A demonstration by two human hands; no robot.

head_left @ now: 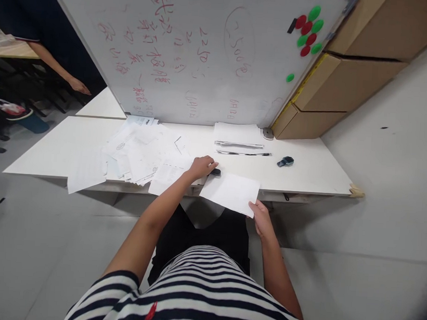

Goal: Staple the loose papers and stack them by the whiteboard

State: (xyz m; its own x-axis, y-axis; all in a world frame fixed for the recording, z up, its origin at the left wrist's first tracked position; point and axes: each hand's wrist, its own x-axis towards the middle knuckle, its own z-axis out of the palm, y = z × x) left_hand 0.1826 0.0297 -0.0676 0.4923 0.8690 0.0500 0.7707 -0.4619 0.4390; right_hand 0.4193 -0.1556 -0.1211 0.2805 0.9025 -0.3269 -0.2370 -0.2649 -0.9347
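My right hand (261, 217) pinches the near right corner of a white sheet of paper (233, 192), which reaches out past the desk's front edge. At the sheet's far left corner, my left hand (203, 167) is closed over a small black stapler (216, 172). Only the rounded end of the stapler shows clearly; my fingers cover most of it. Just left of that hand lies a printed sheet (167, 176), partly under my forearm. Farther left is a loose, overlapping heap of papers (134, 148).
A whiteboard (213, 49) with red writing and magnets stands along the back of the white desk (306, 180). Near it lie a paper stack (238, 134) and a small dark object (285, 161). Cardboard boxes (302, 122) rise at right. Another person's hand (78, 85) shows at left.
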